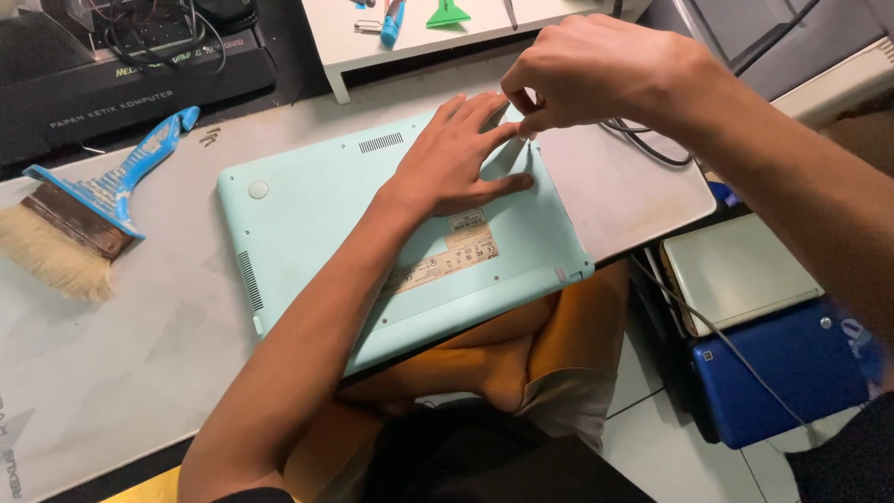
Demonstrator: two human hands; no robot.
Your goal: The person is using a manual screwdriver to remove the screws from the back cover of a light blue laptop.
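A mint-green laptop [317,210] lies upside down on the pale desk [121,345], its near edge hanging over my lap. My left hand [461,154] rests flat on the laptop's base near the far right corner, fingers spread. My right hand [596,70] hovers over that same corner, thumb and fingertips pinched together on a small thin thing at the laptop's edge; what it pinches is too small to tell.
A blue-handled brush [88,214] lies on the desk at the left. A black keyboard box [121,84] sits behind it. A white shelf [438,37] with small tools stands at the back. Stacked white and blue laptops [773,326] sit on the floor at the right, with black cables [652,144] nearby.
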